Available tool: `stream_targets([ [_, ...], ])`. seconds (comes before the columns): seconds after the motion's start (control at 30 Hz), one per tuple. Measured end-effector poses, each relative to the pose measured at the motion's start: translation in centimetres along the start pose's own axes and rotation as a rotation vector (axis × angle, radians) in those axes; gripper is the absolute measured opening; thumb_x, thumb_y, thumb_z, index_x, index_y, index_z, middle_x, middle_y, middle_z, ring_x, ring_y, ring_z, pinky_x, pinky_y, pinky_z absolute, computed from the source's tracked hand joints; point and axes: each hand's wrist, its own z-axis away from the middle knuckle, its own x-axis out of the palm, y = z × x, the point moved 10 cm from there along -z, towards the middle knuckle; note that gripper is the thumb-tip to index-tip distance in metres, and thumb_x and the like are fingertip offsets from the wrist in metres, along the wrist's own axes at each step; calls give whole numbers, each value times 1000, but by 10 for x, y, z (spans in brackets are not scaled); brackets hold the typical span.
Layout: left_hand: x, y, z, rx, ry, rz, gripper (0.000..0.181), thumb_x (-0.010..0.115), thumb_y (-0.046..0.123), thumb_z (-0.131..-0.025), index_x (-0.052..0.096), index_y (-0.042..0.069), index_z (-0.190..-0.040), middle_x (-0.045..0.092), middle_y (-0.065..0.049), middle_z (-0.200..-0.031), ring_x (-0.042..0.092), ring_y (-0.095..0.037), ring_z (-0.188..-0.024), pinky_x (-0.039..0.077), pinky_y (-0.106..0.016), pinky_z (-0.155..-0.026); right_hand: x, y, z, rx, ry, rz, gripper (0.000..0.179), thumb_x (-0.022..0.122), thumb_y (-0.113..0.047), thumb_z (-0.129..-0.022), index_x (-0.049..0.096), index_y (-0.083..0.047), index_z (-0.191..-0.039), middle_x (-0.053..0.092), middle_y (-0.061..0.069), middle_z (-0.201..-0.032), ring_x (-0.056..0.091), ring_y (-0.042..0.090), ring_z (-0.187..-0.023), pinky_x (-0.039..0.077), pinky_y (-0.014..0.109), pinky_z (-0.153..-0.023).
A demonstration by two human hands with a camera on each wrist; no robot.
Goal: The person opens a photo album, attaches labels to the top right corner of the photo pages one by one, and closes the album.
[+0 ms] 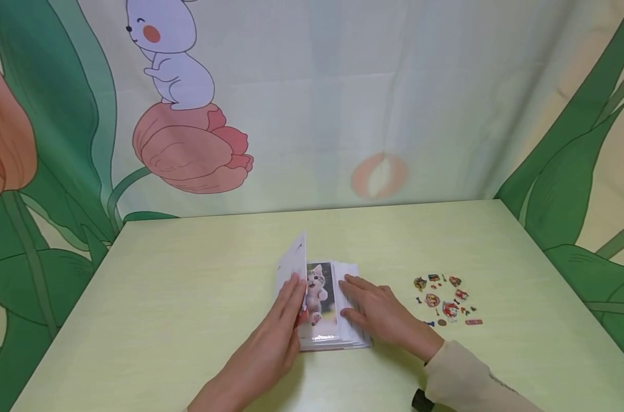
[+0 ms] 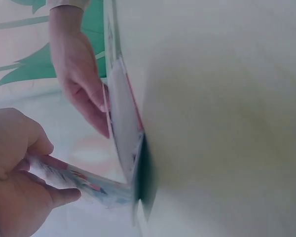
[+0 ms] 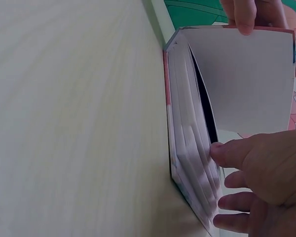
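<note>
A small photo album (image 1: 345, 337) lies on the table with its front cover (image 1: 291, 260) raised nearly upright. My left hand (image 1: 265, 343) holds that cover, thumb on one side and fingers on the other, as the left wrist view shows. Inside, the top page carries a kitten photo (image 1: 317, 294) behind clear film. On the right part of the page rest the fingers of my right hand (image 1: 381, 309), spread and fairly straight. The right wrist view shows the cover's white inner side (image 3: 246, 79) and the stack of pages (image 3: 187, 123), with the right fingertips at the page edges.
Several small cartoon stickers (image 1: 450, 309) lie on the table to the right of the album. The pale green table (image 1: 162, 297) ends at the back against a printed curtain (image 1: 301, 114). A dark strap (image 1: 422, 400) shows below the right sleeve.
</note>
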Motion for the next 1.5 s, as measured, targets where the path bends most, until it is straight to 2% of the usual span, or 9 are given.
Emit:
stream_targets([
  [0.23,-11,-10,0,-72,21,47,97,60,-5,-92,6,20,-168,9,-7,-173,28,-23,-152,33,-40,-116,1,-3,0,-61,0,-26,57,68,-25,-101,51,-6,-152,43,20,-158,41,38,-146,40,60,-110],
  [0.4,-19,-14,3,-119,18,51,87,60,-2,-94,15,12,-167,7,-2,-173,30,-23,-152,34,-41,-115,1,-5,0,-84,-13,-32,54,67,-23,-102,52,-7,-151,42,21,-158,41,38,-146,40,62,-108],
  [0.57,-31,-17,7,-135,55,42,80,61,0,-94,22,5,-164,11,-1,-173,33,-22,-150,36,-41,-115,2,-6,0,-80,-31,-25,52,66,-23,-103,54,-6,-150,42,21,-159,40,38,-146,40,62,-109],
  [0.97,-58,-33,20,-170,178,20,68,66,4,-96,36,-4,-157,33,-12,-166,44,-30,-145,44,-47,-110,3,-7,0,-93,-39,-13,50,62,-23,-105,53,-6,-151,41,22,-159,40,38,-147,40,63,-107],
  [1.03,-64,-34,21,-166,211,23,66,66,2,-96,39,-6,-155,38,-15,-163,53,-30,-137,48,-46,-106,4,-6,0,-92,-42,-9,49,61,-24,-105,53,-7,-151,41,22,-159,39,38,-147,40,63,-107],
  [1.13,-73,-36,23,-152,271,32,62,68,-3,-94,44,-9,-151,49,-19,-154,66,-24,-108,58,-37,-89,3,-7,0,-89,-43,-8,50,60,-28,-106,53,-8,-151,41,21,-160,39,38,-147,40,62,-108],
  [1.23,-79,-42,25,-177,300,71,60,68,-8,-92,47,-11,-148,58,-19,-144,58,-15,-85,53,-28,-70,3,-7,0,-82,-44,-11,52,60,-33,-106,54,-8,-151,41,21,-159,39,38,-147,40,62,-108],
  [1.33,-78,-52,27,-259,275,140,61,68,-10,-91,47,-10,-148,57,-21,-144,62,-18,-88,56,-27,-72,4,-8,-1,-71,-47,-10,55,61,-37,-105,54,-8,-150,41,21,-159,39,38,-147,40,62,-108],
  [1.5,-73,-65,32,-364,228,206,63,66,-12,-92,43,-11,-151,48,-26,-153,67,-35,-114,59,-41,-89,5,-9,-3,-55,-48,16,56,65,-38,-102,56,-8,-150,43,20,-159,39,36,-147,41,61,-107],
])
